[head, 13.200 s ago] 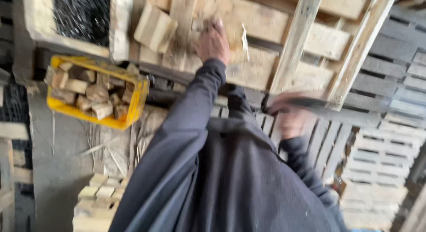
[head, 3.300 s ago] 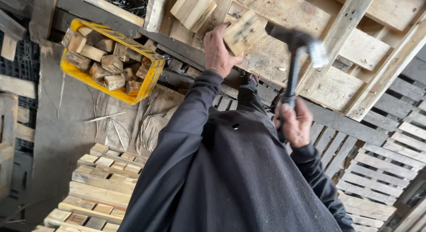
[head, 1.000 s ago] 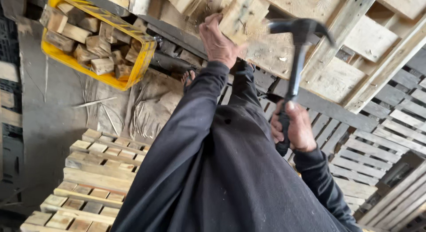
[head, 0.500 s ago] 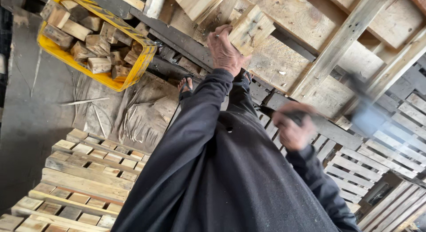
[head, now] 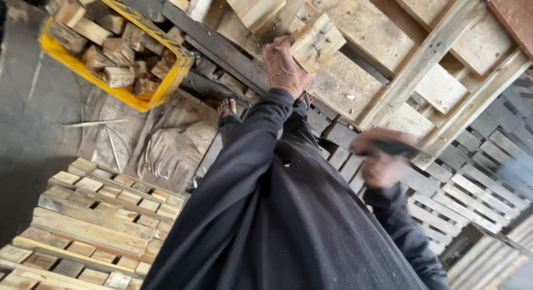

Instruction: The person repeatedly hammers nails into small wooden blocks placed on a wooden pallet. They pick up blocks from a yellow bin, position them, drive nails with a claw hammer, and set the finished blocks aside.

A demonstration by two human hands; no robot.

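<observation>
The left hand [head: 284, 65] pins a wooden block [head: 315, 41] on the pallet's [head: 388, 40] near edge; the blurred right hand [head: 383, 162] grips a hammer handle [head: 397, 148], drawn back.

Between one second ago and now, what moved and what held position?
The right hand swung the hammer from raised beside the wooden block back and down to the right, now motion-blurred. The left hand stayed on the block on the pallet; the yellow crate stayed put.
</observation>
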